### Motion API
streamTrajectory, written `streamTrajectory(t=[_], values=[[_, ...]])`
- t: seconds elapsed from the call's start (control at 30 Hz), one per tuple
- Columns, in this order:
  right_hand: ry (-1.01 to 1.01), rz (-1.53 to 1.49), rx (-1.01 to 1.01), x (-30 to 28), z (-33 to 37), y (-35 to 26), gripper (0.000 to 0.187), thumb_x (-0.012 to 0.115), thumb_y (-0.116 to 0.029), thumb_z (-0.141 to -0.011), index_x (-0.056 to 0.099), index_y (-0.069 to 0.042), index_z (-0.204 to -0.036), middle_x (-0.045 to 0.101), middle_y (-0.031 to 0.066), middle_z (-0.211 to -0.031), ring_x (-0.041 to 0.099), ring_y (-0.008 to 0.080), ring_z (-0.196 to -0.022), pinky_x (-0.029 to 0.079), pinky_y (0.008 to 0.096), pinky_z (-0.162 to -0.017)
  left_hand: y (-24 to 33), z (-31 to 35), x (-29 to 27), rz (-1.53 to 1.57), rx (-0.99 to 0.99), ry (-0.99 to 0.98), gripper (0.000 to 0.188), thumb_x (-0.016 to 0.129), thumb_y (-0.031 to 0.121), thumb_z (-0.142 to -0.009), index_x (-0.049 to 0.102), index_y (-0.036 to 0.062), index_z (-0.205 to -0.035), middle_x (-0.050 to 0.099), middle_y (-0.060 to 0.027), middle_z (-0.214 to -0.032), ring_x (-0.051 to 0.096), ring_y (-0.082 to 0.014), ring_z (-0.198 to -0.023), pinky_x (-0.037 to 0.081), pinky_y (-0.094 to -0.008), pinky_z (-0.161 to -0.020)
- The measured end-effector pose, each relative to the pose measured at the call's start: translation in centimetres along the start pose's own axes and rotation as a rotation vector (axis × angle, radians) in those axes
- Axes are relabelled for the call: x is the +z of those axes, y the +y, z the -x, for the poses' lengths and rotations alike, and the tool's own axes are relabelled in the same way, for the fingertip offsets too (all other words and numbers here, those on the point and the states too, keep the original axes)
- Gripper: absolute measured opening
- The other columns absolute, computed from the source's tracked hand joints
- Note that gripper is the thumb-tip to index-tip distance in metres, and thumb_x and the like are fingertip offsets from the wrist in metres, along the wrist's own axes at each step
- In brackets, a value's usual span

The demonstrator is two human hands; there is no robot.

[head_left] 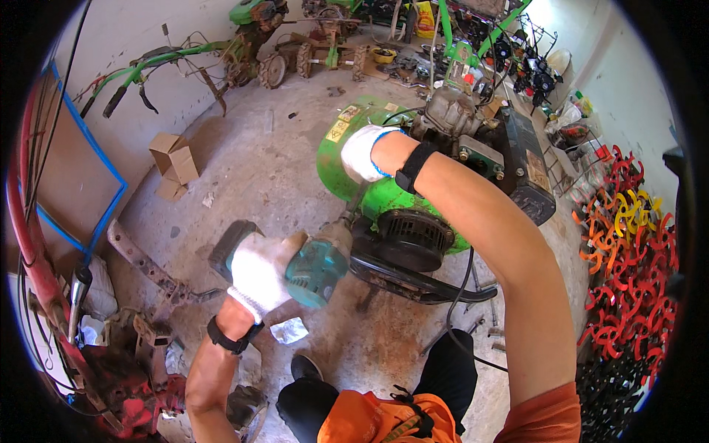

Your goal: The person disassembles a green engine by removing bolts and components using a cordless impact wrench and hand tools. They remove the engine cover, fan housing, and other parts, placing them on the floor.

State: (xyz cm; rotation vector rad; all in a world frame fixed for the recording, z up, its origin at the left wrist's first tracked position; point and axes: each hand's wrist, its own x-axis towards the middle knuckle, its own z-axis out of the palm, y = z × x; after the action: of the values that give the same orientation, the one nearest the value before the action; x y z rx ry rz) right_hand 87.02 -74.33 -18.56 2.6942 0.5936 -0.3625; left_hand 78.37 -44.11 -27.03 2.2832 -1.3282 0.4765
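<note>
My left hand (258,275) wears a white knit glove and is closed around the handle of a teal cordless impact wrench (314,273). The wrench has a dark battery (231,247) at its base. From its nose a metal socket extension (354,201) runs up toward my right hand (363,153). That hand, in a white glove with a blue cuff edge, is curled at the green guard (336,166) of an engine-driven machine. Its fingertips, and the far end of the extension, are hidden. Just beside the wrench is the machine's round black slotted cover (413,240).
A black bar (421,284) crosses the machine's near side. Bolts and rods (484,325) lie on the floor. Red, orange and yellow curved blades (628,273) are heaped at right. A cardboard box (175,164) and green-handled machines (170,55) stand at the far left; red machinery (129,391) is near left.
</note>
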Motion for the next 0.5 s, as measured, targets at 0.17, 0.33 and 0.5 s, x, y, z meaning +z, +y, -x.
streamTrajectory(t=[0.17,0.33,0.5], values=[[-0.060,-0.102,-0.001,-0.17,0.15,0.52,0.022,0.077,-0.008,-0.077,0.082,-0.001,-0.097,0.078,0.0251,-0.095,0.075,0.0461,-0.086,0.060,0.0518,-0.075,-0.71,-0.96,-1.03,0.000,0.015,-0.048,0.033,0.086,0.036,-0.080,0.074,0.0115,-0.099,0.067,-0.0131,-0.067,0.072,-0.0367,-0.064,0.055,-0.0459,-0.062],[-0.035,-0.086,0.010,-0.01,0.01,0.48,0.023,0.075,-0.006,-0.076,0.082,0.000,-0.097,0.077,0.0262,-0.094,0.075,0.0467,-0.086,0.060,0.0521,-0.075,-0.74,-1.13,-0.69,0.024,0.012,0.003,0.031,0.085,0.041,-0.084,0.072,0.0146,-0.094,0.068,-0.0128,-0.067,0.073,-0.0363,-0.065,0.055,-0.0469,-0.061],[-0.025,-0.070,0.008,0.53,-0.31,0.26,0.021,0.075,-0.005,-0.076,0.081,0.001,-0.096,0.077,0.0268,-0.096,0.076,0.0466,-0.088,0.061,0.0523,-0.075,-1.05,-0.90,-0.46,-0.070,0.021,-0.034,0.029,0.085,0.039,-0.083,0.073,0.0147,-0.095,0.070,-0.0134,-0.069,0.074,-0.0371,-0.067,0.055,-0.0482,-0.062]])
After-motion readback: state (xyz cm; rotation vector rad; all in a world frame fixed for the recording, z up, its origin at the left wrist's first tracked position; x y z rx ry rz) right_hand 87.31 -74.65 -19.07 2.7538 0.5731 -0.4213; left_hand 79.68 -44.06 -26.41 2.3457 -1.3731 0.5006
